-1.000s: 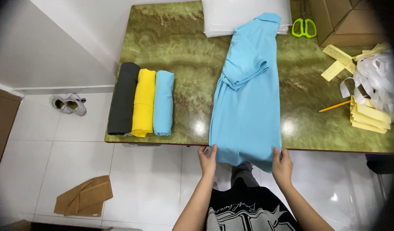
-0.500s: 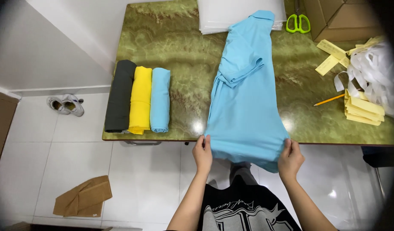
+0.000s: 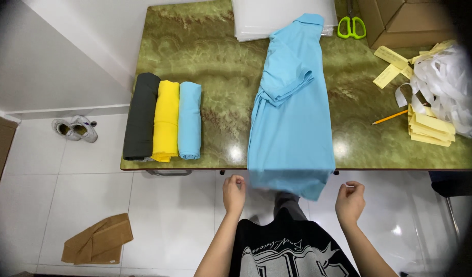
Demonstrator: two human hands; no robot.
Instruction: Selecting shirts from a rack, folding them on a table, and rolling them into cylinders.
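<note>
A light blue polo shirt [image 3: 292,113] lay lengthwise on the green marbled surface [image 3: 215,46], its sleeve folded in and its hem hanging over the near edge. The left hand [image 3: 234,194] and right hand [image 3: 350,201] hovered just below that hem, each grip loosely curled and holding nothing, apart from the cloth. To the left sat three rolled garments: black [image 3: 141,117], yellow [image 3: 166,121] and light blue [image 3: 189,120]. Green scissors [image 3: 352,26], a pencil [image 3: 391,117] and yellow slips [image 3: 429,129] lay to the right.
</note>
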